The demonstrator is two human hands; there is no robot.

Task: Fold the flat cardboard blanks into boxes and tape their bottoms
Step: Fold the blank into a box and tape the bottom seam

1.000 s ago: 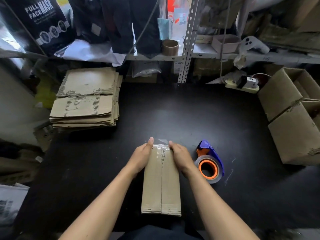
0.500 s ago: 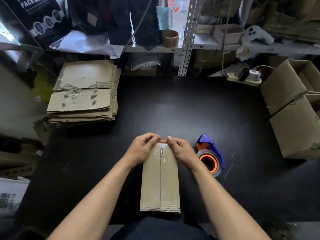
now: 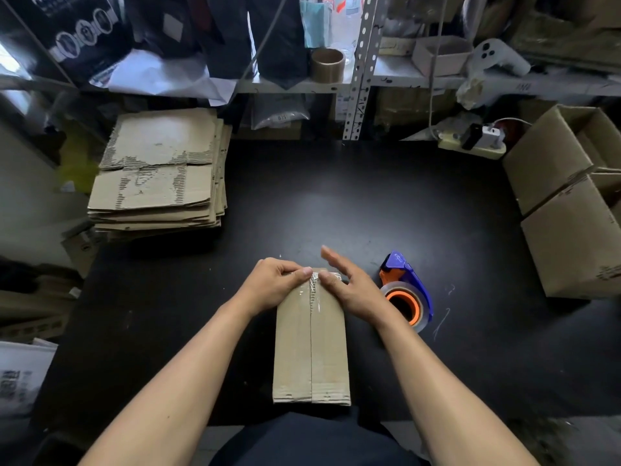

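Tape dispenser (image 3: 408, 290) right of box (image 3: 311, 344)

One narrow brown cardboard box (image 3: 311, 344), one blue-and-orange tape dispenser (image 3: 406, 292), two open brown cartons (image 3: 571, 203), and one stack of flat cardboard blanks (image 3: 158, 176).

Head view, down over table (image 3: 336, 203)

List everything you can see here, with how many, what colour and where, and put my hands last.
box: one, brown, table centre near the person, seam up
tape strip: one, clear, along the box seam at its far end
tape dispenser: one, purple and orange, right of box
blanks: one stack, brown, table's far left
folded boxes: two, brown, right edge
table: one, black
tape roll: one, brown, shelf behind
power strip: one, pale, far right
left hand: fingers curled, thumb on the tape
right hand: fingers straight, thumb on the tape
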